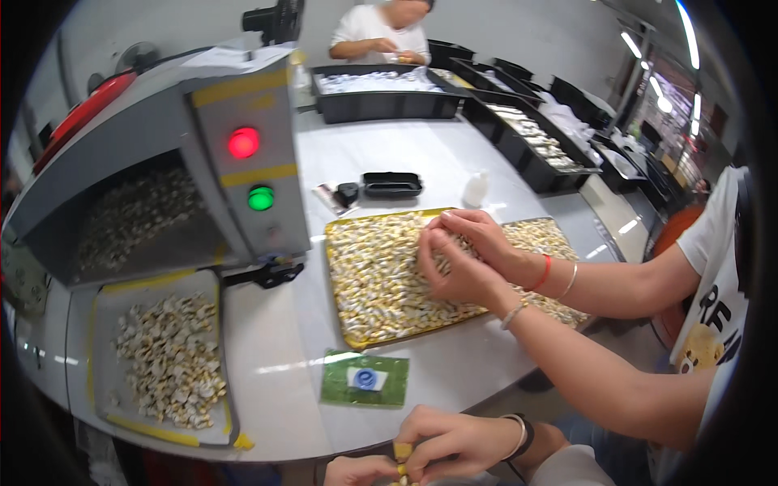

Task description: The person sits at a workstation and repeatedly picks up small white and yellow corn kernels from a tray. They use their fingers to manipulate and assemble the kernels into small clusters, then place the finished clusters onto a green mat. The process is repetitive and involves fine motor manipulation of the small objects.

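Observation:
At the lower edge, my left hand (361, 470) and my right hand (454, 444) come together, fingertips pinched around a small yellow piece (403, 450). Its exact kind cannot be made out. Just below it, more white-and-yellow bits show between the fingers, partly cut off by the frame. A dark band and a pale one circle my right wrist. Beyond my hands on the table lies a flat green packet (336, 385) with a white and blue label. Farther off stands a yellow-edged tray (350, 340) full of small white-and-yellow pieces.
A co-worker's cupped hands (466, 255) reach over the tray from the right. At left, a grey machine (284, 162) with red and green lights stands behind a catch tray (231, 389) of pieces. A black case (393, 186), white bottle (476, 190) and black bins (389, 108) lie farther back.

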Available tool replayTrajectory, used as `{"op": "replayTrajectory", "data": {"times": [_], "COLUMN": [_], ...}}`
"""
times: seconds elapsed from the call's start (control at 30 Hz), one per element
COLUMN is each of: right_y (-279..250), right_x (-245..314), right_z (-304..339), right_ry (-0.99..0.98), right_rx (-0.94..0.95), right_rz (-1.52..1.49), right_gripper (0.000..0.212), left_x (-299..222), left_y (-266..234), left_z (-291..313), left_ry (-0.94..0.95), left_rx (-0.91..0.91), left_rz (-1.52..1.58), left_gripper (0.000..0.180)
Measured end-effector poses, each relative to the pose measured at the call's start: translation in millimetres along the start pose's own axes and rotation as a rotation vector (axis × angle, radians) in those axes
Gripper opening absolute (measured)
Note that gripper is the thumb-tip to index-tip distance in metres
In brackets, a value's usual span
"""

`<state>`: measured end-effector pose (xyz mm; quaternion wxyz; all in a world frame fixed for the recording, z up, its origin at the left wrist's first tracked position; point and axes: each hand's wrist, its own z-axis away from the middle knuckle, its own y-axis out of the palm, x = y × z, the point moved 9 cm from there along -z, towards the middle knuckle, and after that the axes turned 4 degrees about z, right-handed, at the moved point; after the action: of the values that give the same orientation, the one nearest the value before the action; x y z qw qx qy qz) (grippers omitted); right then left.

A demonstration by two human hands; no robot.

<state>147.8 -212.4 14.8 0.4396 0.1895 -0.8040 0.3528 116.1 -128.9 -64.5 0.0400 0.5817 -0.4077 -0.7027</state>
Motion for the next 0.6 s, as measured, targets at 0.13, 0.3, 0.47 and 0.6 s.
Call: {"op": "replayTrajectory", "data": {"times": [0.13,0.3,0.47,0.6], "right_y": [3,10,-29,-32], "right_x": [-22,-26,-48,-63], "right_z": [9,8,47,55], "right_ry": [0.190,0.176,0.231,0.326], "right_rx": [-0.073,-0.299,-0.646,-0.683], "right_rz": [0.002,0.019,0.218,0.181], "right_gripper": [0.010,0.009,0.018,0.008], "left_x": [-6,-106,-216,-244], "left_y": [-6,-24,-92,-162], "left_z": [-3,38,65,61], "left_ry": [-0.076,0.336,0.329,0.298], "left_rx": [-0.085,-0.128,-0.722,-0.824], "left_rz": [0.011,-0.987,-1.605,-1.999], "left_gripper": [0.020,0.027,0.018,0.033]}}
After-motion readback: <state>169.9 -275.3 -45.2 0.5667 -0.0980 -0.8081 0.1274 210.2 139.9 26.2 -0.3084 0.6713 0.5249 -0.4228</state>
